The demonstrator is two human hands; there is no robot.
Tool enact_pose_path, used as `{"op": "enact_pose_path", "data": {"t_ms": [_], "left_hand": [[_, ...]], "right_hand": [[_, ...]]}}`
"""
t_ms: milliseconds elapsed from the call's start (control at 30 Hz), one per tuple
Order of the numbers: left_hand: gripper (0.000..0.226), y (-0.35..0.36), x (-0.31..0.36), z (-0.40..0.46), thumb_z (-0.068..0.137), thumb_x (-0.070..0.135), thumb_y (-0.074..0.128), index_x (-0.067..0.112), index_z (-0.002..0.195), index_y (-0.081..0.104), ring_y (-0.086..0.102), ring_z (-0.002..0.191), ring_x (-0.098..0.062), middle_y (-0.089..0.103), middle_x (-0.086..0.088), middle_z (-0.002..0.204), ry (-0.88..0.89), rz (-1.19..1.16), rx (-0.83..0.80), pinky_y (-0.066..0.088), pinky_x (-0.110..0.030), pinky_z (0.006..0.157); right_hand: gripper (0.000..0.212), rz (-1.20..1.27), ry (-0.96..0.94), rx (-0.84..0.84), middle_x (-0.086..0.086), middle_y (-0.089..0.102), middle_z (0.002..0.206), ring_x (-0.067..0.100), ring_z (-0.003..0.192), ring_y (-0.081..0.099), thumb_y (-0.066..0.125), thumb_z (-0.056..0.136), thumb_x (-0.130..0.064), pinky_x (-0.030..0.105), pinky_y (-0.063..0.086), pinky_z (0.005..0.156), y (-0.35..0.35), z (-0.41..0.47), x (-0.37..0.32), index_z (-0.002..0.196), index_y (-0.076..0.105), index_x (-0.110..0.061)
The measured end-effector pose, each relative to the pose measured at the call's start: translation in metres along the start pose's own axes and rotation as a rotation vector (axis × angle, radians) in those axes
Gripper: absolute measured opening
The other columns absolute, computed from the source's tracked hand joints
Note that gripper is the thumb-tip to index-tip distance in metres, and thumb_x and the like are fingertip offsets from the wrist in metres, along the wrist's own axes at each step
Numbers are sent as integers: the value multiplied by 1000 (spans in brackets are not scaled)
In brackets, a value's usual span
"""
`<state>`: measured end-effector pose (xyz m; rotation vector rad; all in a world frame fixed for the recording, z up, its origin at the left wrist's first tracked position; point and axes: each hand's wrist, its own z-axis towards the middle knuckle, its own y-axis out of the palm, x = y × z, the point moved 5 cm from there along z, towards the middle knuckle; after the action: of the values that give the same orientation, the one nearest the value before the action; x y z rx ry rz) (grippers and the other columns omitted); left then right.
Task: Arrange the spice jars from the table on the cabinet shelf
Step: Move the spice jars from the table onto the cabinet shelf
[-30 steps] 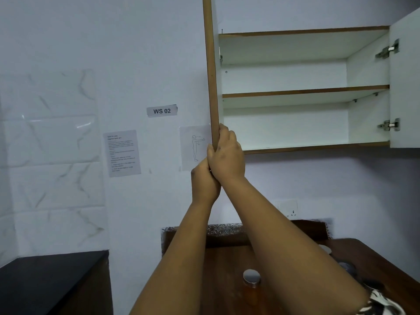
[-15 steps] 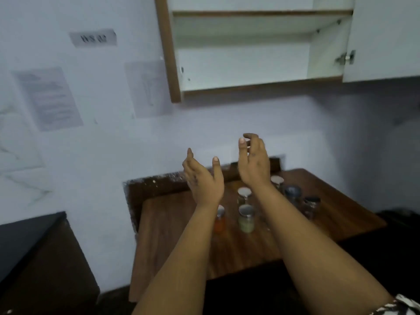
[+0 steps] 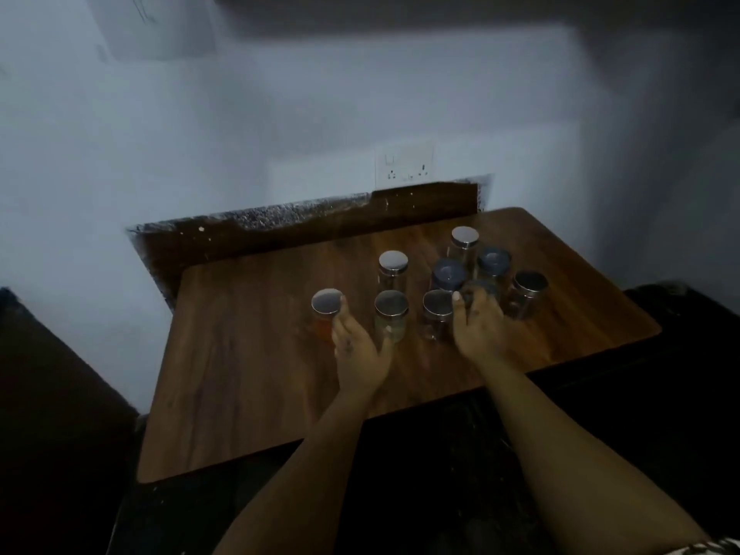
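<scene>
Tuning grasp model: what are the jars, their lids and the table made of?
Jars: clear glass or hard plastic, since the contents show through; the blur leaves it open. Lids: likely polished metal, silvery and reflective. Table: wood or wood-look laminate, brown grain with a soft sheen.

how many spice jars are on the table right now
8 lidded glass spice jars on the wooden table: orange-filled by the left hand; pale; dark; one under the right hand; far-right; rear-left; two blue-lidded; rearmost. More may be hidden.
</scene>
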<state>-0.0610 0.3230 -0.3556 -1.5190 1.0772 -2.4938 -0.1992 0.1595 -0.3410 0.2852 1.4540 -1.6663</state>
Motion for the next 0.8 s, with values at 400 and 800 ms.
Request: {"op": "enact_pose_path", "data": {"t_ms": [400, 800], "left_hand": [[93, 71, -43, 43, 84, 43, 63, 2, 152, 16, 33, 132, -28, 33, -15, 145, -199, 68, 2, 29, -35, 106], [77, 54, -56, 120, 84, 18, 69, 1, 148, 28, 39, 134, -29, 39, -17, 146, -19, 188, -23, 36, -38, 109]], "right_hand": [[68, -214, -325, -411, 12, 48, 136, 31, 131, 38, 73, 79, -43, 41, 34, 106, 109, 69, 11, 134, 45, -13], [80, -411, -453, -793, 10, 38, 139, 31, 130, 37, 75, 75, -43, 43, 41, 105, 191, 100, -22, 143, 35, -32]]}}
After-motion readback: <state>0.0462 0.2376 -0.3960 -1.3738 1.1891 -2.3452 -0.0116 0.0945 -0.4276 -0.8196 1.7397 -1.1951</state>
